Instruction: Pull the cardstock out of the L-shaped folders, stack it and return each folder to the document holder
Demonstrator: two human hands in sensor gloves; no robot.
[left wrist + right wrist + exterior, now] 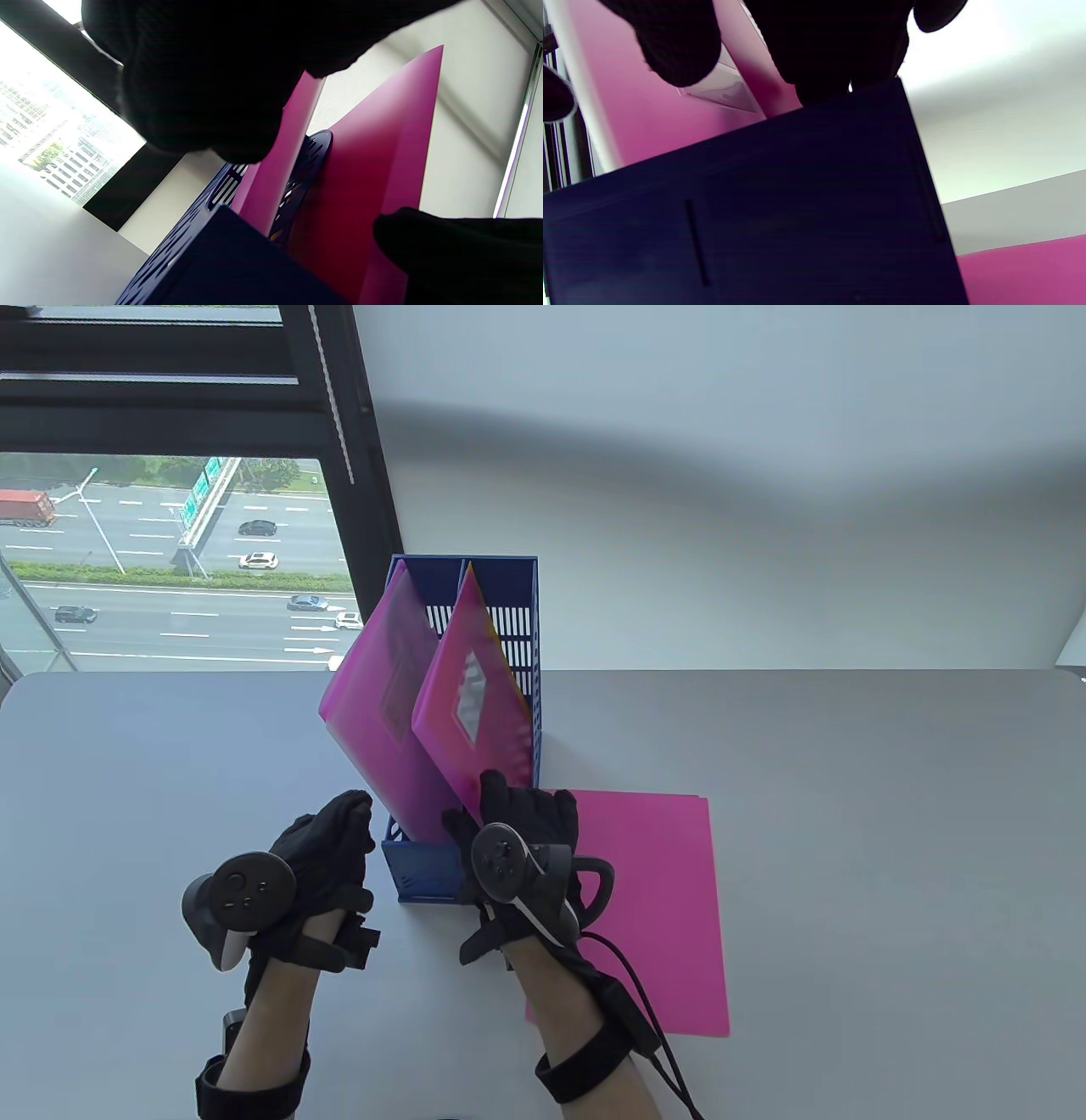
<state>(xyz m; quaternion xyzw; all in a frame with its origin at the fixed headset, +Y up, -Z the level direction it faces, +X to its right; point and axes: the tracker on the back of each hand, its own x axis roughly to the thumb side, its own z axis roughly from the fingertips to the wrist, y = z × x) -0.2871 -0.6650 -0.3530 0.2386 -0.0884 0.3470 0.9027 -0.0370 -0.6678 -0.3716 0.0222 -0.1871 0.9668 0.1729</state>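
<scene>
The blue document holder [458, 874] stands near the table's middle with two pink folders [382, 687] leaning out of its two slots, one in each. The right hand [517, 848] is at the lower edge of the right folder [471, 704], fingers curled at its corner (whether they actually pinch it I cannot tell). The left hand [327, 857] hovers just beside the holder's left front corner, fingers loosely bent, holding nothing. A stack of pink cardstock [670, 899] lies flat just right of the holder, partly under the right forearm. The risk, as I judge it: the holder is light and unbraced, so pushing or tugging the tilted folder could tip it, or the forearm could drag the cardstock askew
</scene>
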